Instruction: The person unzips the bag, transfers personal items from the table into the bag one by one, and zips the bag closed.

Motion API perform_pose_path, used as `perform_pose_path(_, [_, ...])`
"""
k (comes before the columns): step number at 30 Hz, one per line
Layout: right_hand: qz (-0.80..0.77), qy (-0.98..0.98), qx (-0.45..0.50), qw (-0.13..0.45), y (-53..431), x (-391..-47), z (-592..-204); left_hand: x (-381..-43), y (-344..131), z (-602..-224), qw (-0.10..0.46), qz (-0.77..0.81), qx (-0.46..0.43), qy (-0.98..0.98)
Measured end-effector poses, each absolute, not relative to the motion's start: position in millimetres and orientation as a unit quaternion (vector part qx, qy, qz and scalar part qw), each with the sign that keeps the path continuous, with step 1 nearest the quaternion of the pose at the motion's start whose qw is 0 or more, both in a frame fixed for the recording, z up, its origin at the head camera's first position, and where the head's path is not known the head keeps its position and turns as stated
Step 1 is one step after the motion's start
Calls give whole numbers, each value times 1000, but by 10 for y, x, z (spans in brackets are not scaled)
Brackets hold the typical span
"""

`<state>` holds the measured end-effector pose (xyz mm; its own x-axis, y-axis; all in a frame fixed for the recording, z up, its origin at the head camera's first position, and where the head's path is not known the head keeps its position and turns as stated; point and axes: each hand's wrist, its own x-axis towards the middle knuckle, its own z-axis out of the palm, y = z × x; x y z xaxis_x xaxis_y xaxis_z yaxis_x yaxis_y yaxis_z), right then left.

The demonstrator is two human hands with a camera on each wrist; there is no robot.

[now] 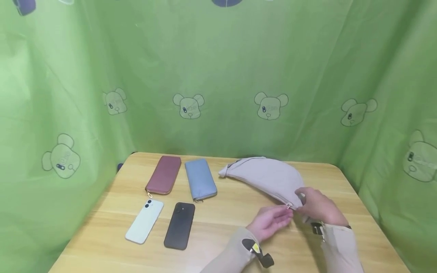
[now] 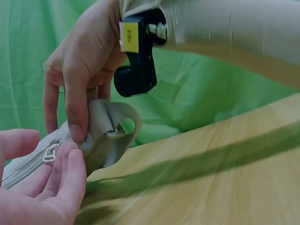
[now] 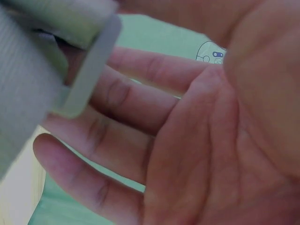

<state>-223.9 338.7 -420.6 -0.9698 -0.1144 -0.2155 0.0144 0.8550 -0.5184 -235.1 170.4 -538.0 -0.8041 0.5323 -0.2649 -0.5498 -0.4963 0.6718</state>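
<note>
A pale grey crescent-shaped sling bag lies at the back right of the table, its zipper along the front edge. My right hand grips the bag's right end; in the left wrist view its thumb presses on the fabric beside the strap loop. My left hand is palm up under that end. Its fingers touch the bag next to the metal zipper pull, while the thumb stays apart from it. In the right wrist view, the strap partly hides the right fingers.
To the left lie a burgundy wallet and a blue wallet. In front of them are a white phone and a black phone. A green curtain surrounds the wooden table at the back and sides.
</note>
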Motion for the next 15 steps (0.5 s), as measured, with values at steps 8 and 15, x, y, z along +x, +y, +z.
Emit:
perform_pose_path(8, [-267, 957, -36, 110, 3382, -2234, -4223, -2379, 1776, -5404, 299, 855, -27, 424])
perform_pose_path(15, [-255, 961, -50, 98, 3374, -2216, -4219, -2376, 1797, -5433, 279, 835, -44, 472])
